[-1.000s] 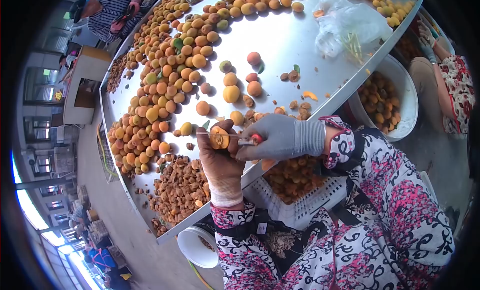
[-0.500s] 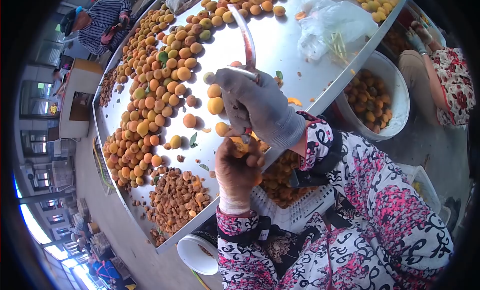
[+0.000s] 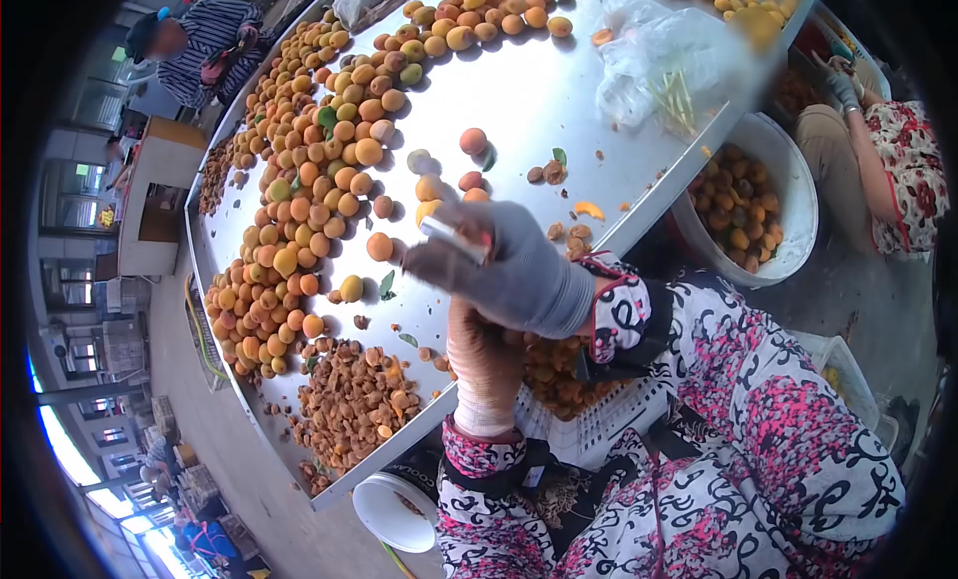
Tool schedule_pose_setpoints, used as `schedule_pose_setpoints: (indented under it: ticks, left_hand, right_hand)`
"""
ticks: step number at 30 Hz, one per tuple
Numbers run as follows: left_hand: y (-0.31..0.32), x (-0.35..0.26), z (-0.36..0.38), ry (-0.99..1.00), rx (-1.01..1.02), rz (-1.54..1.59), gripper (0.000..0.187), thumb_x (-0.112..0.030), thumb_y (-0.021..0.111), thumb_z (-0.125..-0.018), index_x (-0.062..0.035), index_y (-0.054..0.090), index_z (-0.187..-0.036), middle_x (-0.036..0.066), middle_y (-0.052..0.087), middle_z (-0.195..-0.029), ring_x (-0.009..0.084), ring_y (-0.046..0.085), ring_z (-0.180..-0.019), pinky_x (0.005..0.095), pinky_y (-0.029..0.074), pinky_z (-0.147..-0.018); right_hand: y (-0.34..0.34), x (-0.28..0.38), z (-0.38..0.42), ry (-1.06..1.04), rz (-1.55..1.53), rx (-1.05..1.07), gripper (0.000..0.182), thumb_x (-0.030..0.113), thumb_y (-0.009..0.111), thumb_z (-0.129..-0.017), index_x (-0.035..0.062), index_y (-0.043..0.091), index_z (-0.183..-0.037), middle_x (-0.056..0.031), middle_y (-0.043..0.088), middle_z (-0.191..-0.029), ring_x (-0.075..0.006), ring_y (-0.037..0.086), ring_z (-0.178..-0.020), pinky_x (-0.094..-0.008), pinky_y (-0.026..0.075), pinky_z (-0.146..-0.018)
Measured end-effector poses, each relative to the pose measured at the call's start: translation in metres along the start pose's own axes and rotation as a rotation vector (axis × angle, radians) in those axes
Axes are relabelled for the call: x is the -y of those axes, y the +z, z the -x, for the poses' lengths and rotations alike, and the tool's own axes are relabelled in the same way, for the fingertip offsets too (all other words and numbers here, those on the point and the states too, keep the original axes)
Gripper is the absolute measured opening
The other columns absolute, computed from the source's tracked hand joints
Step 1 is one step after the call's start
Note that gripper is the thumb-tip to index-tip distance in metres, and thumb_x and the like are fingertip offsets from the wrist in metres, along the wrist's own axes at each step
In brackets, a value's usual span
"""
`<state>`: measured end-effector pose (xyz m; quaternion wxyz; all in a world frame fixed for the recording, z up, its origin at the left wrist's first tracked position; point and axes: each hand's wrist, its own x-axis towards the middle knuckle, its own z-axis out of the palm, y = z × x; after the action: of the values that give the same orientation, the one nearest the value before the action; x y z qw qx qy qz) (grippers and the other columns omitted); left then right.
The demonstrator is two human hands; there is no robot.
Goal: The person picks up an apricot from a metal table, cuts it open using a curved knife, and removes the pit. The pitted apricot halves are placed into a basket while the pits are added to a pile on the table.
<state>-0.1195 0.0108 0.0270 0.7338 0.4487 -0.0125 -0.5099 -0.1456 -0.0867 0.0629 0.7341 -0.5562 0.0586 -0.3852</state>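
Note:
My right hand (image 3: 519, 270), in a grey glove, is closed around a pale metal tool (image 3: 453, 238); motion blurs its fingers, and the curved blade cannot be made out. Right below it is my left hand (image 3: 483, 354), in a brown-stained white glove. Its fingers are hidden behind my right hand, so what it holds, if anything, cannot be seen. Both hands are over the near edge of a metal table (image 3: 559, 90). Apricots (image 3: 299, 205) lie in a long heap on it, with brown pits (image 3: 354, 404) at the lower left. Halved fruit (image 3: 564, 364) fills a crate under my hands.
At the right stands a white bucket (image 3: 798, 220) of fruit, beside a seated person (image 3: 903, 170). A plastic bag (image 3: 649, 55) lies on the table. Another person (image 3: 205, 50) stands at the far side. A small white bucket (image 3: 374, 509) is below the table edge.
My right hand has turned and dropped over my left hand, hiding its fingers and the orange fruit seen there before. The curved blade no longer points up. The seated person's hands have shifted.

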Motion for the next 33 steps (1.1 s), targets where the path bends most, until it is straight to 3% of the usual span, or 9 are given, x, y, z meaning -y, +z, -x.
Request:
schedule_pose_setpoints:
  ticks: [6, 9, 13, 15, 16, 20, 28, 31, 33]
  left_hand:
    - [0.0, -0.011, -0.002, -0.089, -0.131, 0.068, 0.033, -0.039, 0.047, -0.088, -0.0089, 0.054, -0.1, -0.002, 0.05, -0.07, 0.0097, 0.046, -0.051, 0.0221, 0.033, -0.041]
    - [-0.033, -0.01, -0.012, -0.16, 0.421, 0.285, 0.03, -0.041, 0.047, -0.087, -0.0124, 0.054, -0.091, -0.006, 0.042, -0.06, 0.0076, 0.04, -0.045, 0.0213, 0.03, -0.04]
    - [-0.008, -0.009, 0.005, -0.114, -0.304, 0.03, 0.031, -0.047, 0.048, -0.086, -0.0192, 0.054, -0.098, -0.002, 0.053, -0.071, 0.0124, 0.054, -0.061, 0.0335, 0.05, -0.05]
    - [-0.011, -0.017, -0.008, -0.195, 0.392, 0.276, 0.029, -0.045, 0.048, -0.086, -0.0216, 0.056, -0.101, -0.001, 0.055, -0.081, 0.0128, 0.054, -0.062, 0.0405, 0.054, -0.055]
    - [-0.013, -0.009, -0.006, -0.174, -0.13, 0.173, 0.029, -0.05, 0.049, -0.083, -0.0228, 0.055, -0.077, -0.006, 0.031, -0.047, 0.0107, 0.025, -0.033, 0.0264, 0.037, -0.041]
    - [-0.033, -0.011, -0.02, -0.224, 0.638, 0.414, 0.041, -0.039, 0.042, -0.092, -0.0052, 0.054, -0.073, 0.006, 0.048, -0.054, 0.0197, 0.045, -0.043, 0.0334, 0.049, -0.065]
    - [-0.05, -0.004, -0.024, -0.256, 0.075, 0.108, 0.049, -0.049, 0.045, -0.086, -0.016, 0.034, -0.051, -0.002, 0.025, -0.039, 0.0139, 0.021, -0.031, 0.0441, 0.047, -0.061]
    - [-0.02, -0.013, -0.014, -0.223, -0.294, -0.044, 0.045, -0.046, 0.044, -0.087, -0.0156, 0.034, -0.055, -0.003, 0.028, -0.042, 0.0138, 0.026, -0.033, 0.04, 0.048, -0.065]
    - [-0.046, -0.01, -0.019, -0.263, 0.13, 0.108, 0.035, -0.041, 0.046, -0.088, -0.0133, 0.046, -0.066, -0.004, 0.037, -0.052, 0.0127, 0.035, -0.041, 0.0332, 0.048, -0.062]
  right_hand:
    - [-0.003, 0.011, -0.003, 0.207, -0.08, -0.154, 0.037, 0.039, 0.06, -0.085, 0.0065, 0.054, -0.067, 0.0036, 0.048, -0.052, -0.0042, 0.048, -0.047, -0.0195, 0.04, -0.042]
    - [-0.043, -0.026, -0.008, 0.385, -0.434, 0.068, 0.032, 0.034, 0.059, -0.086, 0.0036, 0.059, -0.098, -0.0044, 0.06, -0.077, -0.0117, 0.058, -0.066, -0.0229, 0.046, -0.05]
    - [-0.047, -0.138, -0.026, 0.256, -1.775, 0.368, 0.048, 0.033, 0.05, -0.088, 0.0133, 0.038, -0.13, -0.0108, 0.035, -0.137, -0.0281, 0.034, -0.125, -0.0524, 0.04, -0.088]
    - [-0.002, -0.044, -0.003, -0.3, -1.325, -0.012, 0.046, 0.037, 0.049, -0.089, 0.0072, 0.046, -0.123, -0.0128, 0.053, -0.114, -0.022, 0.051, -0.105, -0.0414, 0.045, -0.077]
    - [-0.01, -0.011, -0.009, 0.079, -0.753, -0.012, 0.042, 0.037, 0.051, -0.089, 0.0052, 0.05, -0.116, -0.0074, 0.055, -0.095, -0.0156, 0.052, -0.087, -0.0322, 0.043, -0.066]
    - [-0.008, 0.012, -0.014, 0.348, -0.354, -0.155, 0.028, 0.029, 0.05, -0.089, 0.0083, 0.047, -0.071, 0.0015, 0.043, -0.048, -0.007, 0.037, -0.036, -0.0208, 0.028, -0.035]
    - [-0.01, -0.01, -0.016, 0.488, -0.688, -0.29, 0.033, 0.033, 0.052, -0.087, 0.0108, 0.046, -0.064, 0.0011, 0.038, -0.039, -0.011, 0.031, -0.025, -0.0229, 0.022, -0.026]
    - [0.015, -0.022, 0.005, 0.279, -1.082, -0.469, 0.025, 0.029, 0.056, -0.087, 0.0059, 0.057, -0.096, -0.0068, 0.055, -0.067, -0.0122, 0.055, -0.062, -0.0262, 0.045, -0.05]
    - [0.009, -0.005, -0.007, 0.375, -0.126, 0.097, 0.039, 0.031, 0.065, -0.083, 0.0048, 0.056, -0.11, -0.0083, 0.056, -0.099, -0.0182, 0.055, -0.09, -0.0247, 0.045, -0.075]
